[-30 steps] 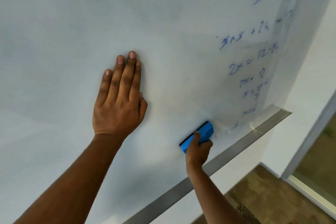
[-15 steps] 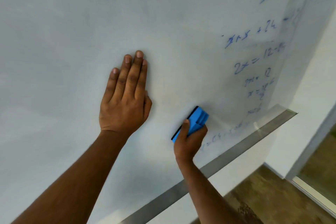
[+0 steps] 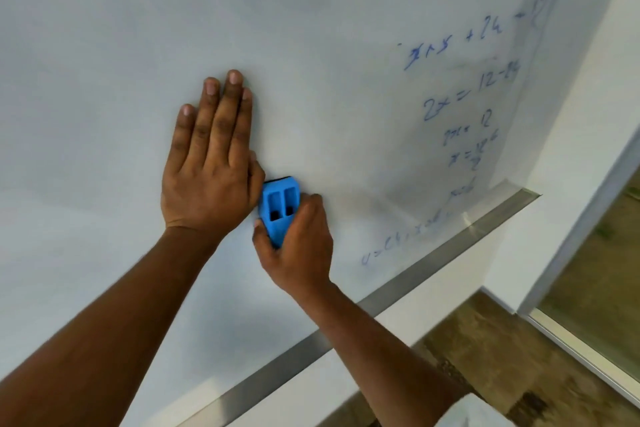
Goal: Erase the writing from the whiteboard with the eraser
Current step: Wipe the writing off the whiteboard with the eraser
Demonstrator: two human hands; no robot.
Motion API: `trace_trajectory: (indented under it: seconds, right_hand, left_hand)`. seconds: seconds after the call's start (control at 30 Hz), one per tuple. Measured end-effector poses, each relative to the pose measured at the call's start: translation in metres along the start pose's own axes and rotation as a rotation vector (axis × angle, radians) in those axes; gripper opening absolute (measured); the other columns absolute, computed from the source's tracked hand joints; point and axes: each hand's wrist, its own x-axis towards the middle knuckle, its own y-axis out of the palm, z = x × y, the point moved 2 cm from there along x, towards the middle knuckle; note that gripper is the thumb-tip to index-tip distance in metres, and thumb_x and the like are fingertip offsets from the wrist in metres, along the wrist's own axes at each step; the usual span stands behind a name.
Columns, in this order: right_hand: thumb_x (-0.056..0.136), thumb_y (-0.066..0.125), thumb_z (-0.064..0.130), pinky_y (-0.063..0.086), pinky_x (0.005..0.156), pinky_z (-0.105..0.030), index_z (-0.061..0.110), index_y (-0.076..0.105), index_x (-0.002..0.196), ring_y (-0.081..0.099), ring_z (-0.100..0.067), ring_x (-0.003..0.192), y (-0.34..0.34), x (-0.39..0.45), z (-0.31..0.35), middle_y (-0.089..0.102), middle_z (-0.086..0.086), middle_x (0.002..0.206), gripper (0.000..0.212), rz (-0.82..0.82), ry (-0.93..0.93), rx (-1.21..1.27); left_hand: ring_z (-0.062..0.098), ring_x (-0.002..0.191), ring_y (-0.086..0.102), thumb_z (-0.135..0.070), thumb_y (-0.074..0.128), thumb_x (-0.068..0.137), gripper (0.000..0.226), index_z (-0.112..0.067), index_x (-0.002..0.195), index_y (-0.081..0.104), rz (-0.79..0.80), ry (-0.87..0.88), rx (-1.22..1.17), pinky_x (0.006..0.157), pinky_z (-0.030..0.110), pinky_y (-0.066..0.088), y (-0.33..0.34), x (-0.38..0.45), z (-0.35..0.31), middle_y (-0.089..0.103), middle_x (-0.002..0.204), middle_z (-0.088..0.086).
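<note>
Most of the whiteboard (image 3: 311, 28) already reads as bare, pale surface, so the job looks well past its middle. The eraser (image 3: 278, 210), blue plastic with two recessed slots in its back, lies pad-down against the board just beside the left hand, low on the panel and above the metal tray rail (image 3: 398, 291). The right hand (image 3: 301, 246) grips its lower end, thumb curled round one side and fingers round the other. The left hand (image 3: 207, 163) is spread flat on the board, fingers straight and close together, bracing and holding nothing.

What is left is the blue writing (image 3: 467, 97) in the right-hand part of the board: several lines of algebra running down toward the lower corner, some faint, plus a pale slanted line of characters (image 3: 405, 239) close above the rail. The eraser sits apart from all of it, to the left. Judging by this, a fair share of strokes remains. Beyond the board's edge are a white wall (image 3: 588, 114) and brown flooring (image 3: 502, 357).
</note>
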Motion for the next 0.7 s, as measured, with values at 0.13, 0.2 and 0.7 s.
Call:
trace_trajectory:
  seconds: [0.13,0.2,0.7]
  right_hand:
    - [0.09,0.053,0.069,0.055,0.059,-0.025,0.017,0.043,0.118,0.059,-0.01,0.077,-0.005,0.013,-0.018,0.055,0.005,0.097,0.06,-0.098,0.013,-0.038]
    - [0.089,0.052,0.071,0.06,0.059,-0.038,0.021,0.042,0.114,0.065,-0.014,0.073,-0.01,0.008,-0.058,0.061,0.006,0.091,0.057,-0.18,0.29,0.052]
    - [0.096,0.056,0.057,0.06,0.07,-0.039,0.015,0.043,0.117,0.071,-0.029,0.085,-0.019,-0.01,-0.107,0.066,0.001,0.094,0.049,-0.054,0.648,0.108]
  left_hand:
    - [0.027,0.168,0.008,-0.016,0.048,0.105,0.073,-0.002,0.171,0.021,-0.019,0.006,0.004,0.137,0.045,0.012,0.001,-0.001,0.0,0.021,0.178,0.014]
    - [0.027,0.168,0.012,-0.017,0.048,0.104,0.073,-0.003,0.171,0.022,-0.043,0.008,0.012,0.137,0.045,0.014,0.002,-0.002,-0.001,0.023,0.178,0.013]
    - [0.025,0.169,0.007,-0.019,0.046,0.106,0.072,-0.003,0.171,0.02,-0.032,-0.008,0.001,0.137,0.044,0.011,0.002,-0.001,-0.002,0.019,0.179,0.013]
